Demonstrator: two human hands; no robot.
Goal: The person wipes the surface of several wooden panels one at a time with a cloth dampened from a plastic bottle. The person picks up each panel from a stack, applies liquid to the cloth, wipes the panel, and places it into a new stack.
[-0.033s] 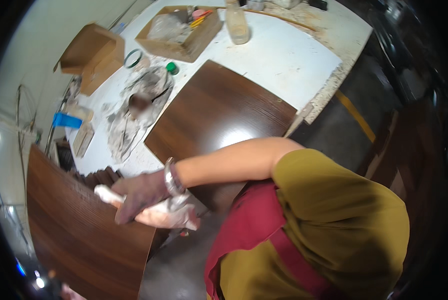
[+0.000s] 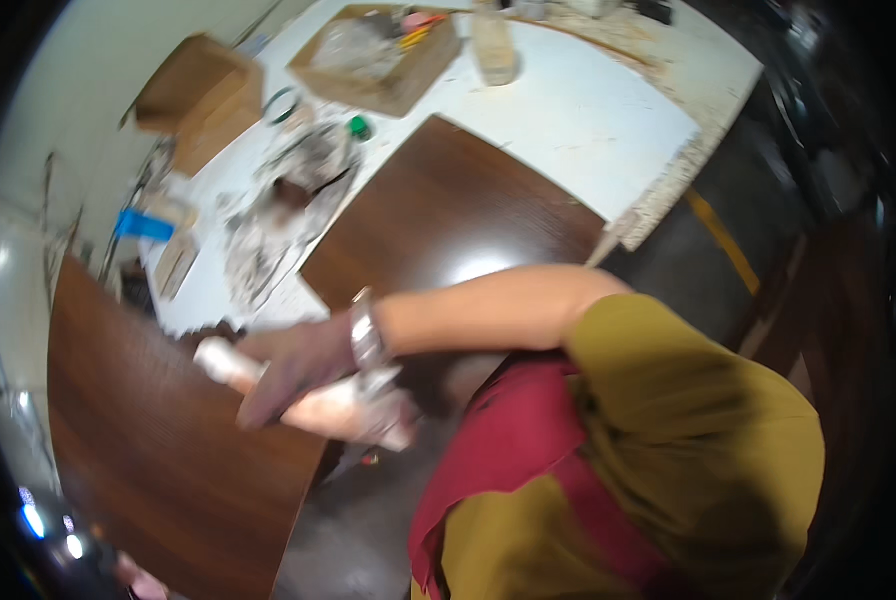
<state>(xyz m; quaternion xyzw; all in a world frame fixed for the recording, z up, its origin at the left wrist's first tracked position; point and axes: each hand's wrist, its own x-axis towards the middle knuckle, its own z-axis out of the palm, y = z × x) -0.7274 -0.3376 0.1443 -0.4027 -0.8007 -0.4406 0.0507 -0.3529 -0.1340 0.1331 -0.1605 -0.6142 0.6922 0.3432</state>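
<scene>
My right hand [image 2: 303, 365], in a brown glove with a silver band at the wrist, reaches across to the left. Its fingers are closed round a crumpled white and peach-coloured cloth [image 2: 373, 408], blurred by motion. Hand and cloth are over the right edge of a dark brown wood-grain panel [image 2: 168, 420]; whether the cloth touches it I cannot tell. A small blurred pinkish patch lies low at the left rim by the panel; I cannot make out whether it is my left hand.
On the white table [image 2: 568, 130] lies another brown panel [image 2: 458, 200]. Beyond it are a stained rag [image 2: 258, 260], a green cap [image 2: 359, 127], an opened cardboard box [image 2: 213, 125], a box of odds and ends [image 2: 388, 90], a plastic bottle [image 2: 494, 50] and a blue object [image 2: 144, 225].
The table and its things have shifted slightly right and upward in the picture. My right hand still grips the cloth above the panel.
</scene>
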